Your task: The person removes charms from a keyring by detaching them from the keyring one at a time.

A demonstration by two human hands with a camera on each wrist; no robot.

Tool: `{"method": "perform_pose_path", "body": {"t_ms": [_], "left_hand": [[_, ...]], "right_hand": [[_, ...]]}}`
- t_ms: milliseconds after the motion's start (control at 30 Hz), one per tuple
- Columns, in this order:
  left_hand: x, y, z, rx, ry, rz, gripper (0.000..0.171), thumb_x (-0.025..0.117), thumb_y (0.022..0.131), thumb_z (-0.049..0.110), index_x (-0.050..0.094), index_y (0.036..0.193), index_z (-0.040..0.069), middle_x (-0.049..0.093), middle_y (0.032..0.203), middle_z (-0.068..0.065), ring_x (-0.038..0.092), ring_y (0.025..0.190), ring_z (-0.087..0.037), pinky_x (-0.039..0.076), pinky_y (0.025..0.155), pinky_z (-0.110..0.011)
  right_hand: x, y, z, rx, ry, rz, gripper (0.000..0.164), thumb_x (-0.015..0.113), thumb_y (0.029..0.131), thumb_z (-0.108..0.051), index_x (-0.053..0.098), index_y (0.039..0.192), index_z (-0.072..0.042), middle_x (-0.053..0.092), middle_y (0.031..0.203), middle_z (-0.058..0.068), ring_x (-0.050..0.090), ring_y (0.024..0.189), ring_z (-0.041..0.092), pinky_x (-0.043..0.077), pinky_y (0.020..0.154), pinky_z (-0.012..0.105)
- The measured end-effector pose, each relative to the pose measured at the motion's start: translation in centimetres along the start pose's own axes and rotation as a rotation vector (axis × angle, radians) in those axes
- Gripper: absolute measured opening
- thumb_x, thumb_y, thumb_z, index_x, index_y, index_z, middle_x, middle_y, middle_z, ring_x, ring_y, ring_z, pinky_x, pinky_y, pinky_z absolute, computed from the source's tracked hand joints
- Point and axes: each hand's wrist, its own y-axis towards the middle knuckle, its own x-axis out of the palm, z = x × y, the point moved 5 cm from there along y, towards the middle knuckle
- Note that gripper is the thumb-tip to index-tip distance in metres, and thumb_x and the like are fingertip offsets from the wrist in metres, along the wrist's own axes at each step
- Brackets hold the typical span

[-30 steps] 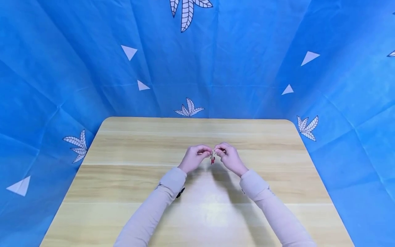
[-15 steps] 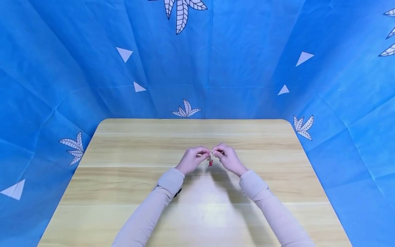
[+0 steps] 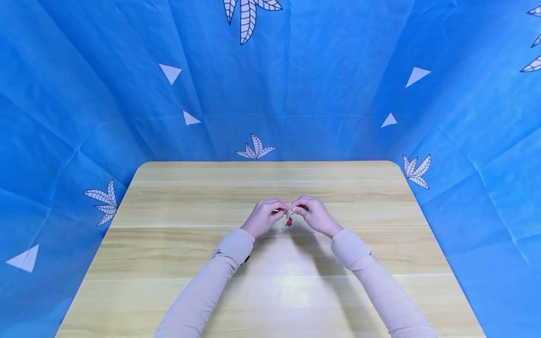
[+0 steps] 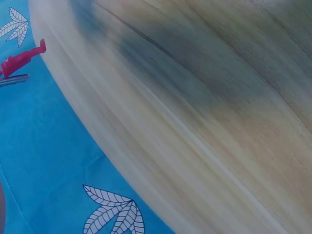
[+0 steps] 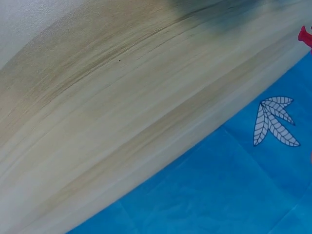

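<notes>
A small keychain with a red charm [image 3: 289, 221] hangs between my two hands over the middle of the table. Thumb and fingers of my left hand [image 3: 264, 218] pinch its pale metal top from the left. From the right, my right hand [image 3: 316, 217] pinches the same part, fingertips almost meeting the left ones. In the left wrist view the red charm [image 4: 20, 61] lies at the left edge, with a silvery metal strip [image 4: 14, 80] beside it. Only a bit of the red charm [image 5: 305, 38] enters the right wrist view. The fingertips partly hide the metal top.
The wood-grain table [image 3: 190, 183] has rounded far corners. Blue cloth [image 3: 338, 94] with white leaf and triangle prints hangs behind it and on both sides. A dark item [image 3: 246, 259] shows under the left cuff.
The red charm has swung and turned slightly beneath the fingers. Both hands stay close together, with small finger movements at the metal top. The head view has shifted a little.
</notes>
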Motion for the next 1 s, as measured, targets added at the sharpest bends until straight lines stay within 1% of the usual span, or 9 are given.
{"method": "perform_pose_path", "body": {"t_ms": [133, 267, 467, 633, 767, 900, 1000], "left_hand": [[0.0, 0.1, 0.0, 0.027, 0.002, -0.010, 0.010, 0.063, 0.082, -0.002, 0.069, 0.088, 0.003, 0.070, 0.086, -0.007, 0.066, 0.080, -0.016, 0.053, 0.073, -0.013], [-0.1, 0.1, 0.2, 0.053, 0.009, -0.032, 0.010, 0.063, 0.082, -0.002, 0.069, 0.088, 0.002, 0.069, 0.085, -0.007, 0.066, 0.077, -0.016, 0.053, 0.072, -0.013], [-0.3, 0.3, 0.4, 0.039, 0.000, -0.069, 0.012, 0.061, 0.084, -0.002, 0.069, 0.092, 0.002, 0.069, 0.087, -0.007, 0.065, 0.078, -0.015, 0.053, 0.072, -0.014], [-0.5, 0.4, 0.6, 0.035, -0.006, -0.099, 0.012, 0.061, 0.085, 0.000, 0.069, 0.094, 0.002, 0.069, 0.090, -0.008, 0.066, 0.081, -0.015, 0.052, 0.074, -0.013], [-0.4, 0.4, 0.5, 0.060, -0.010, -0.122, 0.013, 0.061, 0.085, 0.001, 0.068, 0.095, 0.002, 0.069, 0.091, -0.008, 0.066, 0.082, -0.016, 0.052, 0.075, -0.012], [-0.4, 0.4, 0.5, 0.089, -0.015, -0.129, 0.012, 0.062, 0.084, 0.001, 0.069, 0.094, 0.002, 0.069, 0.090, -0.008, 0.066, 0.081, -0.015, 0.052, 0.074, -0.012], [-0.5, 0.4, 0.5, 0.099, -0.014, -0.132, 0.012, 0.062, 0.084, 0.000, 0.069, 0.094, 0.002, 0.069, 0.090, -0.008, 0.066, 0.081, -0.014, 0.052, 0.074, -0.011]], "right_hand": [[0.0, 0.0, -0.1, -0.012, -0.017, -0.014, 0.009, 0.059, 0.088, -0.007, 0.067, 0.091, -0.006, 0.063, 0.088, 0.004, 0.053, 0.072, 0.013, 0.048, 0.061, 0.023], [-0.2, 0.0, -0.4, -0.048, -0.055, -0.019, 0.009, 0.060, 0.086, -0.008, 0.068, 0.091, -0.007, 0.065, 0.088, 0.002, 0.056, 0.075, 0.011, 0.050, 0.065, 0.023], [-0.6, 0.0, -1.1, -0.109, -0.097, 0.005, 0.009, 0.062, 0.085, -0.008, 0.068, 0.090, -0.006, 0.066, 0.087, 0.003, 0.061, 0.078, 0.013, 0.052, 0.068, 0.024], [-0.7, 0.0, -1.2, -0.104, -0.085, 0.005, 0.009, 0.063, 0.084, -0.008, 0.069, 0.090, -0.005, 0.066, 0.087, 0.003, 0.061, 0.080, 0.014, 0.053, 0.070, 0.023], [-0.7, -0.1, -1.2, -0.110, -0.082, -0.005, 0.008, 0.063, 0.084, -0.007, 0.069, 0.089, -0.005, 0.065, 0.085, 0.002, 0.059, 0.077, 0.013, 0.052, 0.067, 0.023], [-0.7, -0.1, -1.3, -0.127, -0.078, -0.023, 0.007, 0.063, 0.084, -0.007, 0.069, 0.087, -0.006, 0.065, 0.082, 0.002, 0.056, 0.072, 0.010, 0.050, 0.062, 0.021], [-0.6, 0.0, -1.2, -0.098, -0.044, -0.049, 0.008, 0.062, 0.085, -0.006, 0.069, 0.088, -0.005, 0.064, 0.082, 0.004, 0.053, 0.066, 0.009, 0.049, 0.057, 0.021]]}}
